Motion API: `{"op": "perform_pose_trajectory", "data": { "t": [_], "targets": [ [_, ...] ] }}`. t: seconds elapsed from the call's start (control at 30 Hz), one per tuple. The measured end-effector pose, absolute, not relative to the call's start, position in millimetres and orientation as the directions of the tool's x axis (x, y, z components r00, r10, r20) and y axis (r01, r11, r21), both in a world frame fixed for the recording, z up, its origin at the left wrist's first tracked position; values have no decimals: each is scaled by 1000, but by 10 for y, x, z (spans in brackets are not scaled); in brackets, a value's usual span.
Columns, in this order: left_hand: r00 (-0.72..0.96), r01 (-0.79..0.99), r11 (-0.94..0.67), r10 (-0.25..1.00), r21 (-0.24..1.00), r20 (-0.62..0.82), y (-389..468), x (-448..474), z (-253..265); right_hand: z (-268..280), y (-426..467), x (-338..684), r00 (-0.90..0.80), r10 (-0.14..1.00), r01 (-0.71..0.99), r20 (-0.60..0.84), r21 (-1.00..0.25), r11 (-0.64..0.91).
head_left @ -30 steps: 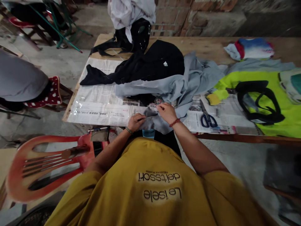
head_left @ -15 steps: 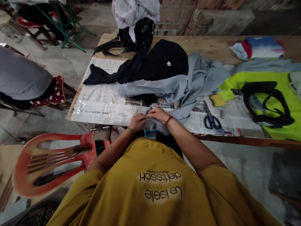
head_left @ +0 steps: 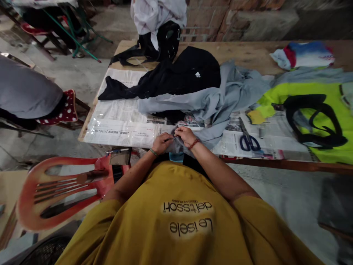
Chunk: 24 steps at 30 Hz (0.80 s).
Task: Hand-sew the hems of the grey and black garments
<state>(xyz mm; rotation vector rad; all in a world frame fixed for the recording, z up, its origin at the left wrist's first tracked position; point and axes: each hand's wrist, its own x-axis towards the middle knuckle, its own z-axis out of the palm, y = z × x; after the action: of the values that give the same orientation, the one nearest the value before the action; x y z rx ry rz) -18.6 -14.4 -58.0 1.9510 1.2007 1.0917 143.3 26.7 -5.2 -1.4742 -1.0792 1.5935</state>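
Close to the table's front edge, my left hand [head_left: 162, 143] pinches the edge of a grey garment [head_left: 212, 99]. Just right of it my right hand [head_left: 185, 136] has thumb and fingertips pressed together by the same cloth; anything small between those tips is too fine to make out. The garment runs from my hands back across the table. A black garment with a white logo [head_left: 182, 73] lies over its far side. Dark-handled scissors [head_left: 249, 142] rest on newspaper to the right of my hands.
Newspaper [head_left: 116, 129] covers much of the wooden table [head_left: 248, 49]. A neon yellow garment [head_left: 300, 92] with black strips [head_left: 317, 141] lies right; a folded multicoloured cloth [head_left: 306, 56] sits behind. A black bag [head_left: 168, 40] stands at the back. A red plastic chair [head_left: 63, 184] is left, near a seated person [head_left: 27, 84].
My right hand has shifted slightly left and its fingertips have turned at the cloth edge. My left hand stays nearly in place, still pinching. The garments and scissors lie as before.
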Motion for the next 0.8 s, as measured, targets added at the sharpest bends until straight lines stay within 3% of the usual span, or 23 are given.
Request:
{"op": "perform_pose_trajectory", "data": {
  "t": [0.17,0.47,0.53,0.63,0.73,0.8],
  "targets": [
    [289,411,-413,904,813,314,-155,-202,-575,59,372,1538,-11,852,-31,-524,-851,-524],
    [261,391,-396,913,831,313,-141,-197,-573,281,330,1563,-344,851,-81,-397,-890,-448],
    [251,400,-378,921,835,297,-138,-200,-570,315,338,1546,-369,876,-14,-309,-941,-338],
    [247,410,-359,929,839,277,-137,-203,-557,383,410,1596,-387,917,238,-98,-971,-3],
    [242,399,-360,928,843,282,-138,-204,-547,464,566,1764,-472,875,469,105,-811,350],
    [237,389,-364,927,846,290,-139,-203,-545,516,710,1935,-496,849,553,179,-689,469]
  ]
}}
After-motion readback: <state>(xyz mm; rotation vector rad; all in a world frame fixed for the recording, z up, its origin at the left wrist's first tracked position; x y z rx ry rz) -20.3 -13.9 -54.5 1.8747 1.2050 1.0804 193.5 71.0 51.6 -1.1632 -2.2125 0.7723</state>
